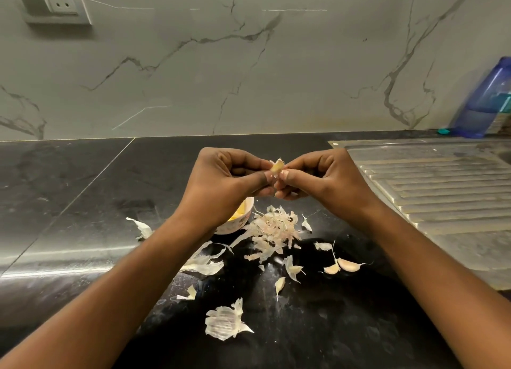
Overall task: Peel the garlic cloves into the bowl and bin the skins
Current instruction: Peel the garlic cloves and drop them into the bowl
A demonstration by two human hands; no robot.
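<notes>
both hands are raised above the black tabletop (83, 202), meeting over one garlic clove (276, 167). the left hand (229, 175) has its grip clamped on the clove, thumb and forefinger pinching it from the left. the right hand (318, 175) closes its grip on the clove's other side, thumb and fingertips pinching at the papery skin that sticks up from its top. the clove is partly bare, with yellowish flesh showing.

under the left wrist sits a small white bowl (237, 222), mostly hidden, with pale yellow peeled cloves (240, 211) in it. just right of the bowl lies a heap of skins (272, 230), and more loose skins are scattered toward the near edge, the largest scrap (224, 323) nearest the camera. two unpeeled cloves (348, 265) lie touching to the right of the heap, and another small one (279, 284) lies alone nearer the middle.

a steel sink drainboard (442, 191) runs along the right. a blue plastic bottle (486, 103) stands behind it against the marble wall, and a wall socket (59, 1) is at the upper left.
</notes>
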